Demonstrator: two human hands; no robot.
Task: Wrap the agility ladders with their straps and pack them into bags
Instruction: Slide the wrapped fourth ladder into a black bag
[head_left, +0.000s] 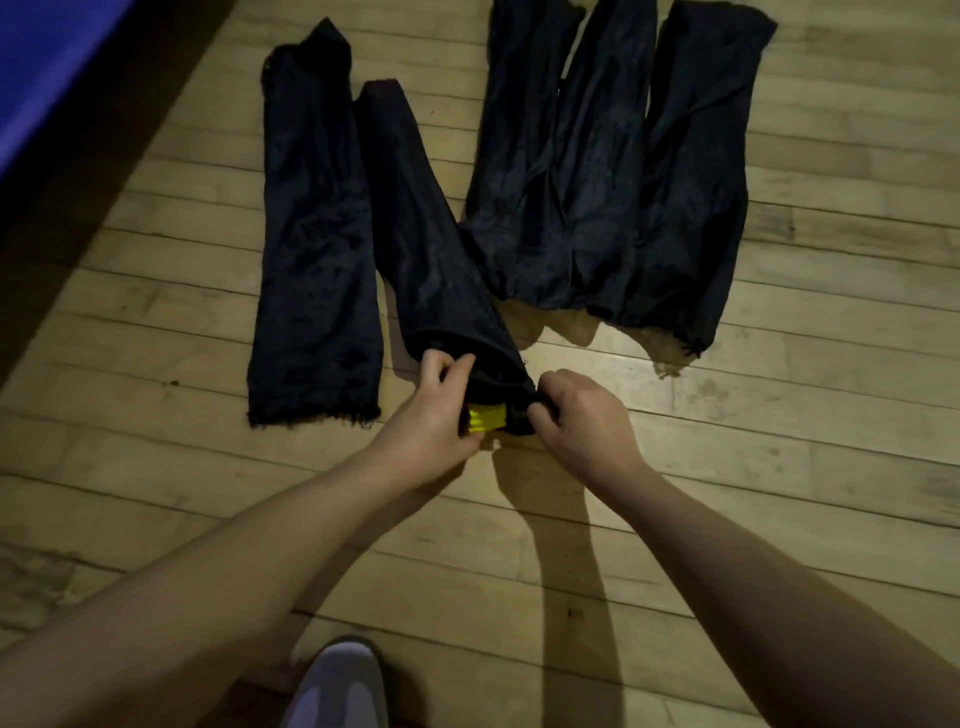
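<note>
Fingers of the left hand (440, 396) are curling around the near rim of the black bag (431, 244), thumb on top, while the right hand (576, 415) is pinching the same rim on its other side, both clamped on fabric. The yellow agility ladder (487, 420) is peeking out of the mouth between the two hands, most of it seemingly already inside. The bag is lying on the wooden floor (779, 467), its long axis running from the open mouth near the person away and slightly left toward the closed far end. If the thin rim is slipping from either pinch, the mouth is likely sagging and the bundle sliding back out or snagging
</note>
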